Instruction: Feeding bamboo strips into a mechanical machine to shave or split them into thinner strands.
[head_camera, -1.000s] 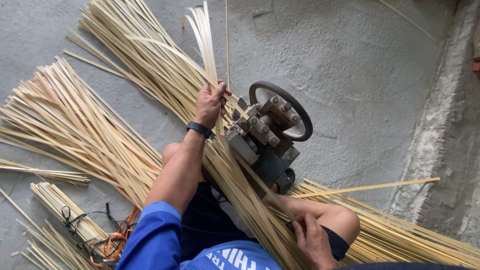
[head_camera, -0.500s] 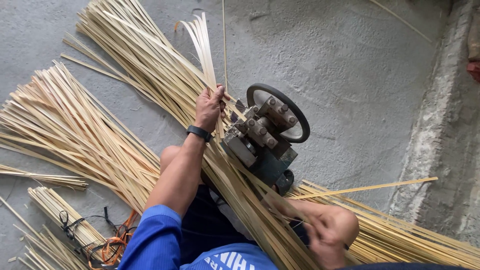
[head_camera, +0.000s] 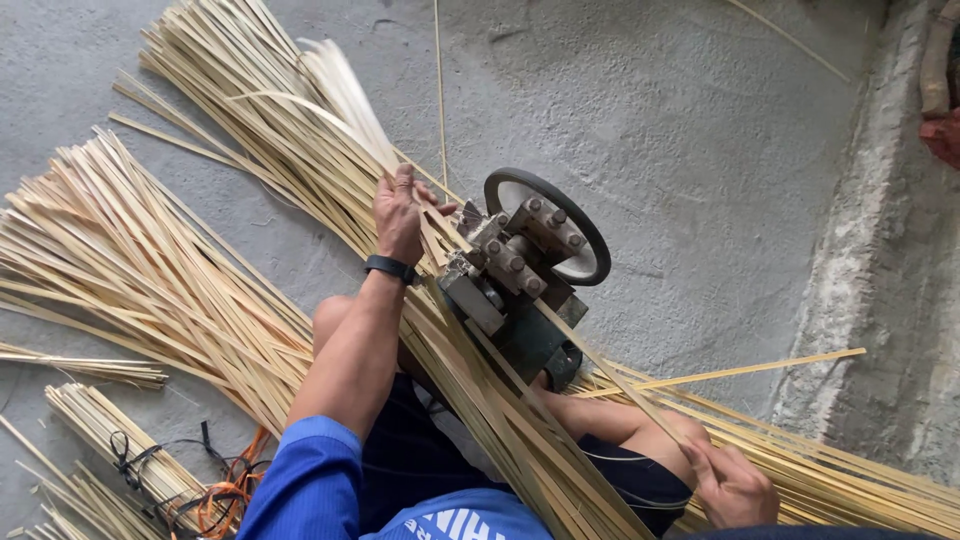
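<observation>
The concrete floor (head_camera: 700, 130) fills most of what I see: grey, rough and mottled, with a raised, crumbling cement kerb (head_camera: 860, 300) running down the right side. Across it lie my bamboo strips (head_camera: 250, 120), a long pale-yellow sheaf running from the top left down under my arm to the bottom right, each strip thin, flat and straight, the far ends fanning loose. A second heap of strips (head_camera: 110, 260) spreads out on the left, and smaller bundles (head_camera: 110, 440) lie at the bottom left beside a tangle of black and orange cords (head_camera: 215, 495).

In the middle stands the splitting machine (head_camera: 510, 290), a greenish metal block with bolted rollers on top and a black-rimmed handwheel (head_camera: 560, 215) behind it. It sits touching the sheaf, just beside my knee.

One single strip (head_camera: 730, 372) sticks out to the right, apart from the rest, lying across the floor toward the kerb.

My left hand (head_camera: 400, 215), a black band on the wrist, rests palm down on the strips right at the machine's rollers, fingers curled over a few of them and pressing them flat. My right hand (head_camera: 735, 485) is low at the bottom right, fingers closed around a thin strip that runs from the machine back to me.
</observation>
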